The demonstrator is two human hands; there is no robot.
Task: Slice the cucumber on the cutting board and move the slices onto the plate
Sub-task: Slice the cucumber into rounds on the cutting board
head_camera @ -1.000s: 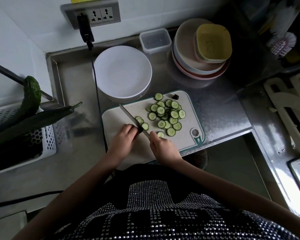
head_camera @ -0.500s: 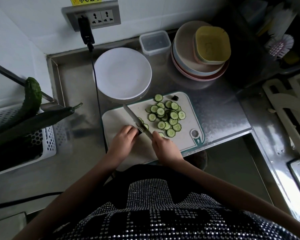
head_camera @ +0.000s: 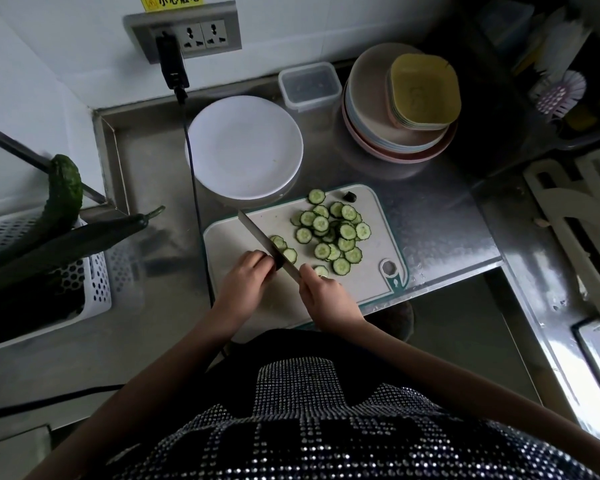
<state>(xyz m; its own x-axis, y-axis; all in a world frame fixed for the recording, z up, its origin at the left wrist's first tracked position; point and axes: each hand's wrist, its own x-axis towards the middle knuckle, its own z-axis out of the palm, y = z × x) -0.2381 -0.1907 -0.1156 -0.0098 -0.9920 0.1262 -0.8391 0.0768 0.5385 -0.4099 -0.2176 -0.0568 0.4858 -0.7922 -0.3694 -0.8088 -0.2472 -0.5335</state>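
A white cutting board (head_camera: 378, 237) with a green rim lies on the steel counter. Several round cucumber slices (head_camera: 333, 233) are heaped on its middle and right, with a dark end piece (head_camera: 349, 196) at its far edge. My right hand (head_camera: 321, 292) grips the handle of a knife (head_camera: 257, 233) whose blade runs diagonally up-left across the board. My left hand (head_camera: 245, 278) holds down a short dark cucumber stub (head_camera: 278, 263), mostly hidden under the fingers, right against the blade. A few fresh slices (head_camera: 284, 249) lean beside the blade. An empty white plate (head_camera: 245, 147) sits just behind the board.
A stack of bowls and plates (head_camera: 402, 109) and a clear lidded box (head_camera: 309, 85) stand at the back. A black cable (head_camera: 198, 209) runs from the wall socket past the board's left edge. At left, a white basket (head_camera: 97, 275) holds whole cucumbers (head_camera: 63, 195).
The knife blade has worked a little to the right along the stub with small cutting strokes. Both hands stay in place at the board's near left.
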